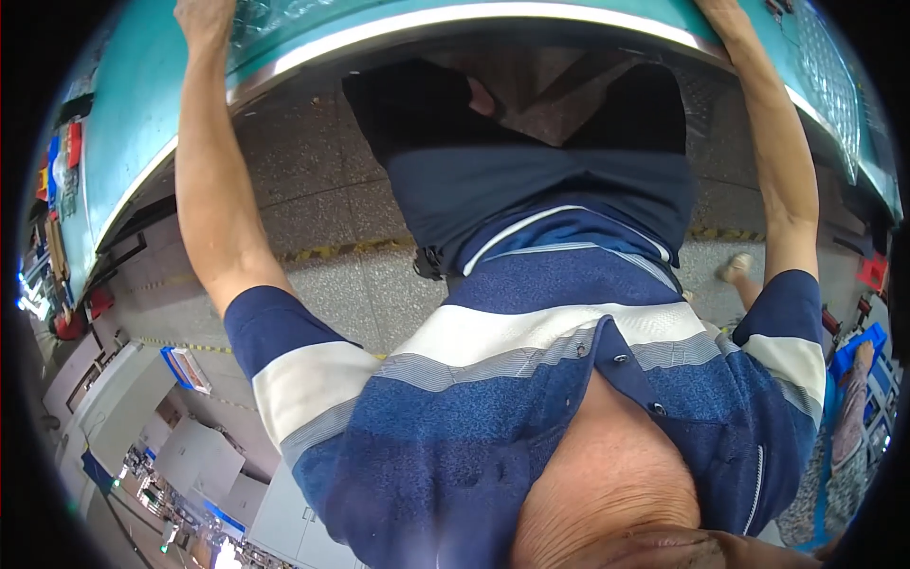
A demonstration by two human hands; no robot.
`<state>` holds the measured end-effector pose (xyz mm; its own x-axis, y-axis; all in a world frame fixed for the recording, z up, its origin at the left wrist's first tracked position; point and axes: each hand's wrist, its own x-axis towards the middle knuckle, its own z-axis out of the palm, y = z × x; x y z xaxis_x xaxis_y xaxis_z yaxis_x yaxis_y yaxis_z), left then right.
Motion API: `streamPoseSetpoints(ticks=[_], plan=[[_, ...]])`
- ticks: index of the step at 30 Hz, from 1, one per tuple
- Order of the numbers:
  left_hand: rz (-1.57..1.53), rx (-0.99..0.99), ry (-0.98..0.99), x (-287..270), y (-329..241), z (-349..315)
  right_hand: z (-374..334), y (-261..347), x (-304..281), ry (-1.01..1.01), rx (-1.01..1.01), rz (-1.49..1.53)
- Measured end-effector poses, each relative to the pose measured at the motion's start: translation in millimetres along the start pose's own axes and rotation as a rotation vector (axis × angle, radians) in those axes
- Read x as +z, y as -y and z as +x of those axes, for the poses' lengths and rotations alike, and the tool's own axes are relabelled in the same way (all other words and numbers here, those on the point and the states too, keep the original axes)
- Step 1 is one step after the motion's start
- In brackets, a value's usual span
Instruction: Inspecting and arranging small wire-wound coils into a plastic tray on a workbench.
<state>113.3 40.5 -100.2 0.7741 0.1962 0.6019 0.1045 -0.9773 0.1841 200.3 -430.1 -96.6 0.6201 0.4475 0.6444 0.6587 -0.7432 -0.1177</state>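
Both my arms reach over a green-topped workbench with a pale metal front edge. My left hand shows only its back and wrist at the top of the head view; its fingers are cut off. Just to the right of it lies clear bubble wrap. Of my right hand, little more than the wrist comes into view, over the bench edge, and what it touches cannot be seen. Farther right, another clear bubble-wrap sheet lies on the bench and hangs over its edge.
My legs are at the bench front, above a speckled tile floor with yellow-black tape. Red and blue items lie at the far left. Grey cabinets stand behind. At the right, another person's arm reaches to a blue bin.
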Motion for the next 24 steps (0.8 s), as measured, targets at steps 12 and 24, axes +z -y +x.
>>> streamPoseSetpoints(ticks=[12,24], plan=[[-0.690,-0.300,-0.248,-80.4,-76.7,-10.9,1.3,-26.9,8.9,-0.029,0.018,-0.027],[-0.990,1.101,-0.024,-270.5,-293.4,-37.7,-1.7,-23.2,6.1,-0.077,-0.005,0.076]])
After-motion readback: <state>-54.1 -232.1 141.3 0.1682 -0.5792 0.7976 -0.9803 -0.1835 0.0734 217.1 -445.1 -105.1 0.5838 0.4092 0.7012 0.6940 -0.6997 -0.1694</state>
